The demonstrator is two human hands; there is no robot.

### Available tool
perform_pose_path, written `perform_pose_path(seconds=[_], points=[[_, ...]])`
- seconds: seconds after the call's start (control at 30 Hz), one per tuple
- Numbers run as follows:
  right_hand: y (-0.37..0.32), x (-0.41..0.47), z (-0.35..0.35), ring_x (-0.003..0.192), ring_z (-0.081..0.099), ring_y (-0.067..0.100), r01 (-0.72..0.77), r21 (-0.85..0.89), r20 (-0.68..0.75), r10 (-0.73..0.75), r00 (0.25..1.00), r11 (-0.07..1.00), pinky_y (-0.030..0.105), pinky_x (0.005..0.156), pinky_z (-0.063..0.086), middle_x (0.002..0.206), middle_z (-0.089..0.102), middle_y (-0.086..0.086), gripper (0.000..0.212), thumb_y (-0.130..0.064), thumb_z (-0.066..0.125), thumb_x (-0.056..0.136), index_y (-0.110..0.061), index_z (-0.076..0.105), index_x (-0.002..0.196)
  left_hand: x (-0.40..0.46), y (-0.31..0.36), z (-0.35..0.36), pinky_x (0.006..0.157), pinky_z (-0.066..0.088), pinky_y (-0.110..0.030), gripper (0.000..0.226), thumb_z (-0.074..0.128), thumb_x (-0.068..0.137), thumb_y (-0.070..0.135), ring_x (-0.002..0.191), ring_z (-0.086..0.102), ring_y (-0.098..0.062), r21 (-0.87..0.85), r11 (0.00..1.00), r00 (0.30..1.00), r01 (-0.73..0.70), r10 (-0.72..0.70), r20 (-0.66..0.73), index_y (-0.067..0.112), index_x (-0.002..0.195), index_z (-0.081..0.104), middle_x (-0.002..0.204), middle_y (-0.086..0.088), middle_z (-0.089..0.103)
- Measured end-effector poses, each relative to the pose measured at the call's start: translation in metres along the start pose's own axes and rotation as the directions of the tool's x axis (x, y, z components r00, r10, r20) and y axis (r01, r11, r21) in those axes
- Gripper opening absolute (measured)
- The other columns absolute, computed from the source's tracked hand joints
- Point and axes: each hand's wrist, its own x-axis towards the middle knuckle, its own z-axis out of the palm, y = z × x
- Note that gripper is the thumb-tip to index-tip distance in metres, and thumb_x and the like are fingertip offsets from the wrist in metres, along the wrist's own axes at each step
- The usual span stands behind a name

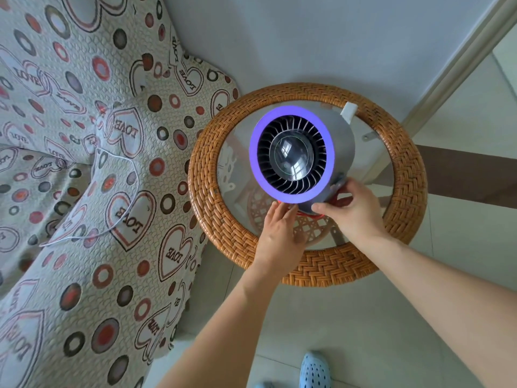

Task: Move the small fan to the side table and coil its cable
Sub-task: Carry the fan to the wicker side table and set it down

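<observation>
On the left, a thin white cable (123,197) is seen lying loose in an open curve on the patterned sofa cover (70,121), well apart from the fan. It is judged light, limp and pliable, easily looped; it is best gathered from one end and wound in even turns, with no sharp kinks made near its plug. Whether it is joined to the fan at either end cannot be told.

Further right, the left hand (275,233) is held flat and released, its fingers laid against the lower edge of the fan's base, where something red shows beneath. Nothing is clasped by it.

The fan (292,156) is set on the glass top of the round wicker counter (402,180), its purple ring and black vanes turned up toward the camera. The body is judged to be smooth, stiff plastic, fairly light yet bulky, and somewhat slippery on glass. The vanes and glossy centre cap are judged delicate and are better left untouched; hold is best taken low on the grey housing, from both sides.

On the right, the right hand (351,211) is closed around the fan's lower right side, thumb to the front and fingers behind. A white piece (349,112) rests on the counter's far rim.
</observation>
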Motion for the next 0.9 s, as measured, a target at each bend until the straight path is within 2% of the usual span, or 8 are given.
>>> perform_pose_path(seconds=[0.07,0.2,0.3,0.43,0.53,0.6,0.7,0.9], points=[[-0.001,-0.006,0.005,0.082,0.063,0.012,-0.009,-0.002,-0.029,0.009,1.0,1.0,0.008,0.065,0.041,0.088,0.068,-0.005,0.043,-0.028,0.088,0.062,-0.014,0.063,0.093,-0.002,-0.004,0.0,0.116,-0.003,-0.023,0.064,0.051,0.095,0.014,0.153,0.0,-0.02,0.055,0.998,1.0,-0.015,0.014,0.015,0.016,0.154,0.027,0.165,0.0,0.015],[-0.007,-0.021,0.018,0.085,0.067,0.017,-0.02,0.002,-0.088,0.02,0.996,1.0,0.029,0.076,0.054,0.092,0.072,0.001,0.048,-0.034,0.089,0.059,-0.013,0.064,0.094,-0.008,-0.015,-0.004,0.119,0.001,-0.025,0.063,0.051,0.093,0.012,0.153,0.002,-0.02,0.108,0.994,0.999,-0.031,0.029,0.013,0.019,0.153,0.031,0.164,0.002,0.018],[-0.011,-0.032,0.03,0.092,0.067,0.018,-0.015,-0.003,-0.122,0.015,0.992,1.0,0.03,0.08,0.052,0.1,0.071,0.0,0.054,-0.038,0.088,0.058,-0.015,0.062,0.099,-0.011,-0.023,-0.007,0.118,0.002,-0.022,0.061,0.051,0.093,0.012,0.152,0.005,-0.021,0.109,0.994,1.0,-0.029,0.029,0.003,0.018,0.152,0.035,0.163,0.002,0.021],[-0.014,-0.037,0.037,0.103,0.064,0.022,-0.036,0.025,-0.137,0.039,0.99,0.999,0.027,0.083,0.047,0.11,0.067,0.003,0.056,-0.036,0.086,0.062,-0.015,0.06,0.106,-0.017,-0.024,-0.012,0.12,0.009,-0.027,0.059,0.055,0.092,0.009,0.151,0.017,-0.022,-0.014,1.0,1.0,0.005,-0.005,-0.009,0.016,0.148,0.041,0.16,-0.001,0.03],[-0.017,-0.039,0.036,0.106,0.062,0.022,-0.03,0.06,-0.127,0.038,0.991,0.998,0.023,0.082,0.042,0.112,0.065,0.005,0.054,-0.032,0.084,0.068,-0.012,0.058,0.111,-0.026,-0.015,-0.017,0.116,0.031,-0.033,0.065,0.056,0.087,0.005,0.139,0.04,-0.017,-0.28,0.959,0.984,0.044,-0.09,-0.156,0.017,0.148,0.038,0.146,-0.002,0.048],[-0.019,-0.04,0.035,0.107,0.061,0.024,-0.056,0.084,-0.131,0.066,0.989,0.995,0.023,0.08,0.041,0.115,0.065,0.007,0.056,-0.03,0.084,0.07,-0.009,0.056,0.114,-0.034,-0.007,-0.02,0.11,0.037,-0.03,0.076,0.057,0.085,0.001,0.133,0.04,-0.011,-0.384,0.923,0.958,0.03,-0.136,-0.253,0.02,0.152,0.026,0.138,0.004,0.046],[-0.019,-0.04,0.038,0.104,0.062,0.028,-0.07,0.062,-0.14,0.079,0.987,0.996,0.024,0.077,0.039,0.111,0.066,0.01,0.05,-0.03,0.084,0.069,-0.007,0.06,0.107,-0.04,0.001,-0.025,0.107,0.038,-0.026,0.084,0.056,0.084,-0.002,0.129,0.037,-0.008,-0.403,0.915,0.954,0.011,-0.13,-0.27,0.024,0.153,0.017,0.13,0.009,0.035],[-0.015,-0.035,0.037,0.095,0.065,0.031,-0.081,0.011,-0.129,0.082,0.988,0.997,0.025,0.073,0.041,0.104,0.07,0.012,0.046,-0.033,0.085,0.066,-0.006,0.065,0.097,-0.037,0.005,-0.032,0.107,0.031,-0.019,0.082,0.055,0.085,-0.002,0.134,0.032,-0.007,-0.384,0.923,0.965,0.031,-0.127,-0.228,0.025,0.154,0.019,0.143,0.002,0.035]])
